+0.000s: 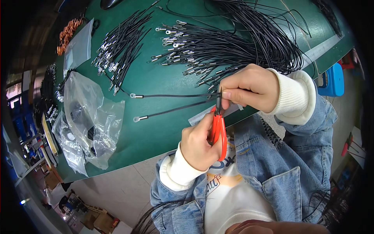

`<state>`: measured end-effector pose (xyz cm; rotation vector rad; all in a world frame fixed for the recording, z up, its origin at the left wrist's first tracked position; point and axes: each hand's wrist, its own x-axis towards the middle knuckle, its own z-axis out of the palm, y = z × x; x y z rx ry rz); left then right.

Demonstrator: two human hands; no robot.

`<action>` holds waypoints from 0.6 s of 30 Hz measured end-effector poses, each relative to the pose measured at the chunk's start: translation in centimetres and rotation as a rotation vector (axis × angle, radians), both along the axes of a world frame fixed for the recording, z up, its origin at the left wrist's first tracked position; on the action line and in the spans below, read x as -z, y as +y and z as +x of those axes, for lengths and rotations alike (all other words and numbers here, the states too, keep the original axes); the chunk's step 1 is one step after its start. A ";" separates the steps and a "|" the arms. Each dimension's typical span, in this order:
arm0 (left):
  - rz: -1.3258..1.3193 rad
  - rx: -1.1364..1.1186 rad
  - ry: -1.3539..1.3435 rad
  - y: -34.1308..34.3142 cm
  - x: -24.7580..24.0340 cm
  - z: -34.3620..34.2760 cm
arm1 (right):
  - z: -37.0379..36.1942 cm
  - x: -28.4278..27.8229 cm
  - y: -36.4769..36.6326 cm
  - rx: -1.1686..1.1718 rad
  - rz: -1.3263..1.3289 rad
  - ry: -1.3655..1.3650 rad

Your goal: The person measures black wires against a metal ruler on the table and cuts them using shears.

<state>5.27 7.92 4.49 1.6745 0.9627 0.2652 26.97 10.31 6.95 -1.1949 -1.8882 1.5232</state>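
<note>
Head view. On the left of the green table (156,138), I see a clear plastic bag (111,117), crumpled and open-textured, with dark pieces showing through its film; I cannot tell what they are. Farther left lies a flat pale bag (79,48), contents unclear.

Two black wires (175,95), thin and nearly parallel, extend left across the near part of the table, each ending in a silvery ring terminal. The right hand (253,89) pinches them between thumb and fingers, hiding their right ends from me. The left hand (198,146) is wrapped around red-handled scissors (223,136), whose blades meet the wires beside the right fingertips.

Beyond the right hand, a large wire bundle (265,43) crowds the far side; a smaller bundle (122,48) lies far left, near copper-coloured pieces (68,35). A blue stool (333,80) stands right of the table.
</note>
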 end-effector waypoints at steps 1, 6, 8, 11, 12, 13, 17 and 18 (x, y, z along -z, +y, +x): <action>-0.001 0.000 -0.001 0.0 0.0 0.0 | 0.0 0.0 0.0 0.000 -0.001 -0.001; 0.024 0.010 -0.015 0.0 0.1 -0.1 | 0.0 0.6 -0.2 -0.013 0.097 0.035; 0.012 0.008 -0.011 0.1 0.0 -0.2 | -0.1 0.1 0.1 -0.010 0.049 0.021; -0.015 0.008 0.004 0.1 -0.1 -0.2 | -0.3 0.1 0.2 -0.006 0.004 0.007; -0.031 0.008 0.017 0.1 -0.1 -0.3 | -0.3 0.1 0.2 -0.007 0.006 0.010; -0.032 0.006 0.016 0.1 0.0 -0.3 | -0.3 0.1 0.2 -0.009 0.005 0.009; 0.042 -0.002 -0.023 0.1 0.3 -0.3 | -0.5 0.7 0.1 -0.010 0.048 0.033; 0.045 -0.001 -0.027 0.1 0.3 -0.3 | -0.5 0.9 0.1 -0.012 0.091 0.049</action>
